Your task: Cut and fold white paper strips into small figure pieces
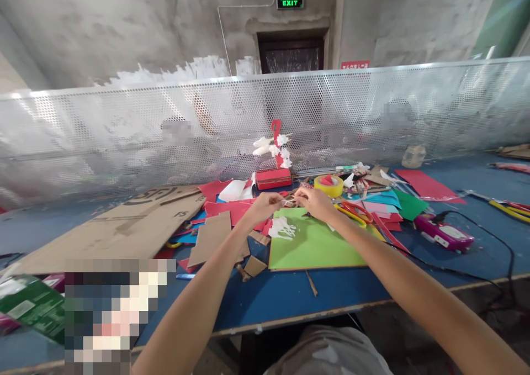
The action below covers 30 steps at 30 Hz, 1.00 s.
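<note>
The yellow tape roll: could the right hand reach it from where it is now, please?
Probably yes: the tape roll lies just beyond the right hand with nothing between them, though that hand pinches a small piece.

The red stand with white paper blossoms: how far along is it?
Done: the red stand already carries several white blossoms. In hand: left hand and right hand pinch a small piece between them. Left, probably: white cutouts lying loose on the green sheet.

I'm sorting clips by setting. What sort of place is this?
Probably a craft workstation in an industrial building: a blue workbench strewn with coloured paper, cardboard and a tape roll, a perforated metal screen behind it, bare concrete walls and an exit sign.
</note>
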Tool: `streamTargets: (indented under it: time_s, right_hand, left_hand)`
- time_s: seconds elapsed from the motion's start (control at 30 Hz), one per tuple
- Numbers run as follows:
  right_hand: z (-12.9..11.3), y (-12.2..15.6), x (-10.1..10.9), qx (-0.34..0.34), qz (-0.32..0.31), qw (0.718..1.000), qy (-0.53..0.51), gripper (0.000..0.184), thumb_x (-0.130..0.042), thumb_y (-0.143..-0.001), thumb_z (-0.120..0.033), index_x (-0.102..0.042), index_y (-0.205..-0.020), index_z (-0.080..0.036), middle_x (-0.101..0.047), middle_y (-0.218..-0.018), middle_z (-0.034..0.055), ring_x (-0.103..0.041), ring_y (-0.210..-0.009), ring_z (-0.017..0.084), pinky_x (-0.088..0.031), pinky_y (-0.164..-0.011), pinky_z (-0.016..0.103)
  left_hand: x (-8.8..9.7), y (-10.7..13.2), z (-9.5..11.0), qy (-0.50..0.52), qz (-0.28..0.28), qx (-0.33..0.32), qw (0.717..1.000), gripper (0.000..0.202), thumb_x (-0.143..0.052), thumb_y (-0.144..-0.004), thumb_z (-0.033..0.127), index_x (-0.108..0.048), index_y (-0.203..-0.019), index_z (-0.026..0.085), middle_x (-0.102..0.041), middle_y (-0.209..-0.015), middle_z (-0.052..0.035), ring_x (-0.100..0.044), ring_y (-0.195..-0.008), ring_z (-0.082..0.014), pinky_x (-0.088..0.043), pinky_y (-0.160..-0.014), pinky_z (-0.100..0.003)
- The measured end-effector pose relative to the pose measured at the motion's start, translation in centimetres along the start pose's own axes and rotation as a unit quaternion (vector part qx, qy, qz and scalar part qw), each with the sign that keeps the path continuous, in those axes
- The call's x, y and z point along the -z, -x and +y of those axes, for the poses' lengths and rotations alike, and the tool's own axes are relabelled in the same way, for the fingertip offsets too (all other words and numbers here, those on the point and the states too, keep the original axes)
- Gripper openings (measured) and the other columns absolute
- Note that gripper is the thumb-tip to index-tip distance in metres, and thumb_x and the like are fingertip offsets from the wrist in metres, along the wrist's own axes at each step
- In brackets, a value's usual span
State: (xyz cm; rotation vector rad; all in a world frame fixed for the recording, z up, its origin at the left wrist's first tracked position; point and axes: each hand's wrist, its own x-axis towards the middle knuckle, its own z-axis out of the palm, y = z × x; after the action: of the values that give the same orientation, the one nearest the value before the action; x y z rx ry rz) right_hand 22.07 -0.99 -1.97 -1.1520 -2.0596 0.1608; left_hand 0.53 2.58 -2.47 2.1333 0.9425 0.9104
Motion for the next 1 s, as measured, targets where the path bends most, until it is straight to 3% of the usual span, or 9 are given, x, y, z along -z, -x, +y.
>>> streamTargets:
  time_s: [0.43,0.57,0.8,1.0]
  right_hand:
    - [-0.7,0.1,-0.3,-0.029,-0.009,0.981,0.194,0.043,-0.037,-0.099,-0.043,-0.067,-0.082,-0.019,-0.069,-0.073,0.0071,-0.061,-0.068,0.018,-0.027,-0.056,0.027]
    - [-0.6,0.1,-0.4,-0.023,-0.019,0.981,0.189,0.049,-0.036,-0.099,-0.046,-0.069,-0.076,-0.018,-0.07,-0.072,0.008,-0.061,-0.068,0.019,-0.029,-0.058,0.027]
    - [-1.2,0.4,0.8,-0.012,-0.081,0.992,0.093,0.052,-0.037,-0.098,-0.048,-0.066,-0.068,-0.017,-0.066,-0.06,0.0045,-0.059,-0.061,0.015,-0.032,-0.058,0.024]
    - [0.4,-0.1,1.8,-0.031,-0.02,0.988,0.149,0.046,-0.037,-0.098,-0.045,-0.066,-0.076,-0.017,-0.066,-0.067,0.0053,-0.054,-0.059,0.015,-0.026,-0.056,0.026]
  left_hand:
    - [0.0,0.3,1.1,-0.033,-0.034,-0.008,0.999,0.029,-0.058,-0.081,0.041,-0.065,-0.08,0.013,-0.061,-0.068,-0.0026,-0.05,-0.06,-0.0112,-0.037,-0.056,-0.022]
    - [0.1,0.4,1.4,-0.038,-0.05,-0.025,0.998,0.027,-0.058,-0.081,0.039,-0.065,-0.082,0.013,-0.061,-0.071,-0.0022,-0.051,-0.062,-0.0112,-0.039,-0.059,-0.022]
    - [0.9,0.5,1.1,-0.015,-0.081,-0.009,0.997,0.025,-0.063,-0.078,0.036,-0.065,-0.088,0.013,-0.06,-0.069,-0.0009,-0.05,-0.06,-0.0104,-0.039,-0.058,-0.021]
    - [1.7,0.5,-0.4,-0.09,-0.086,0.013,0.992,0.019,-0.06,-0.074,0.03,-0.071,-0.078,0.015,-0.069,-0.074,-0.0044,-0.058,-0.065,-0.0145,-0.043,-0.063,-0.024]
